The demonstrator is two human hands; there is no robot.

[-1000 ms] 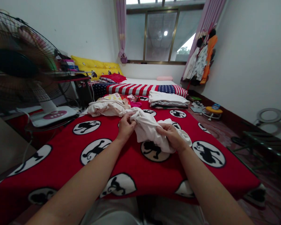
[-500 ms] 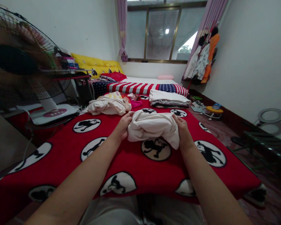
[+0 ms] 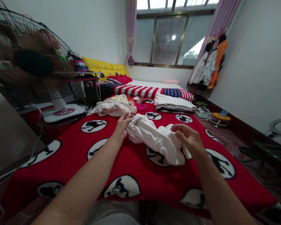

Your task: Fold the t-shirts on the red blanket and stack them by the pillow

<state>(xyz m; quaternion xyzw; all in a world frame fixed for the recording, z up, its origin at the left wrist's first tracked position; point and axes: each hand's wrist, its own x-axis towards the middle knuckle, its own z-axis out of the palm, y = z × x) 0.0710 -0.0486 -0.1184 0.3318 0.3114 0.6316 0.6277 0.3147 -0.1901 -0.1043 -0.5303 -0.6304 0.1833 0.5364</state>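
A crumpled white cloth garment (image 3: 158,139) lies across the red blanket (image 3: 79,175), its right end drooping toward me. My left hand (image 3: 122,125) grips the left end of the garment between thumb and fingers. Over the right end is my right hand (image 3: 190,140), its fingers bent and the thumb held apart from them. The fingertips are close to the cloth but do not appear to pinch it. What kind of garment it is cannot be made out.
Beyond the garment, a loose pile of clothes (image 3: 114,106) sits left and a folded white stack (image 3: 174,102) right. A fan (image 3: 32,62) stands at the left. A bed with a striped cover (image 3: 140,91) is at the back. On the right floor is a yellow stool (image 3: 221,117).
My right hand has let go of the garment's right side and lifted slightly away. The garment has gone from a compact bundle to a longer, slanting twist. The view has shifted slightly.
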